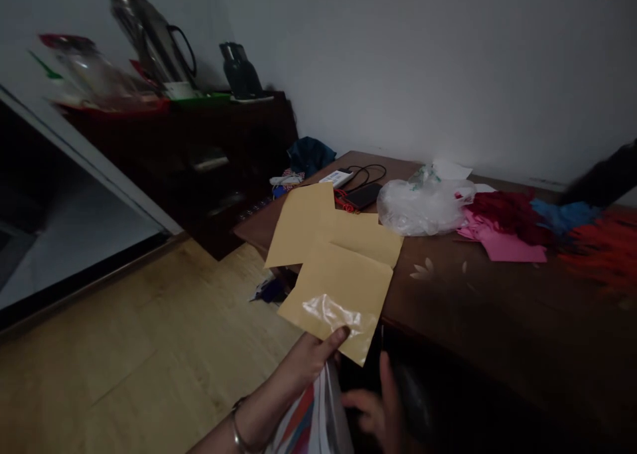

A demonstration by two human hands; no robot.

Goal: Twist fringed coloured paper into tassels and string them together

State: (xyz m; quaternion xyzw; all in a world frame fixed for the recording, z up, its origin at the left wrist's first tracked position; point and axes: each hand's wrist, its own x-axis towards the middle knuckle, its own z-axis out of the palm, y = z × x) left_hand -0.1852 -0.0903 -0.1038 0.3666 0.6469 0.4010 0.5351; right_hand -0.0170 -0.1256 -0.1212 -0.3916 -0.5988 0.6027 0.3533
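My left hand [316,358], with a silver bangle at the wrist, pinches the lower edge of a tan paper envelope [343,281], thumb on top beside a shiny clear patch. Behind that envelope, more tan paper [306,222] lies over the table's corner. Below the left hand hangs a striped, colourful sheet or bag [318,414]. My right hand [371,401] is just right of it, blurred and in shadow, its index finger pointing up and other fingers bent. A thin upright thing shows above that fingertip; whether the hand holds it is unclear.
The dark table [468,295] bears a clear plastic bag [425,205], a black phone [363,196], cables, and pink [512,241], dark red, blue and orange materials. At the left, a dark cabinet [174,142] carries a flask [241,69] and jars.
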